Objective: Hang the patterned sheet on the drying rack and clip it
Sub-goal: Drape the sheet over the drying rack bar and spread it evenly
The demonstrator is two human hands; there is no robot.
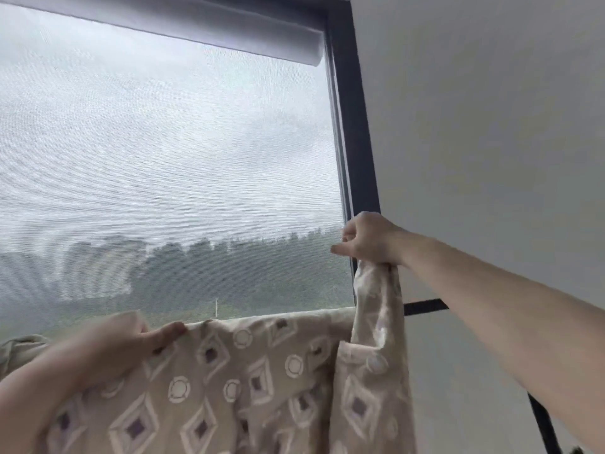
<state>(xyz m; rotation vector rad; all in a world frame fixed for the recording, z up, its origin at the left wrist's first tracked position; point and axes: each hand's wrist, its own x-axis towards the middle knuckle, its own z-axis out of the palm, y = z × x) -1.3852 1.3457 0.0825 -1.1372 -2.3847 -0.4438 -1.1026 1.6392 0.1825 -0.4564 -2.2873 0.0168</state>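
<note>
A: Two hands on the patterned sheet?
B: Both. Left hand low at the left, pinching the top fold: thumb flat on the front of the cloth, other fingers over the back and mostly hidden.
A: And the right hand?
B: Raised well above the fold, in front of the dark window frame. Fingers curled tight round a bunched corner, cloth hanging from the fist in a narrow twist down to the rest.
A: Where on the drying rack?
B: Draped across the lower window, top fold level from the left hand toward the right, in line with a black bar poking out just beyond the cloth. Bar under the fold hidden, so cannot tell about contact. Another black leg at lower right, against the grey wall.
A: Pattern?
B: Beige, with pale diamonds, purple squares and white rings.
A: Behind?
B: Mesh roller blind down over the glass, hazy trees and buildings beyond.
</note>
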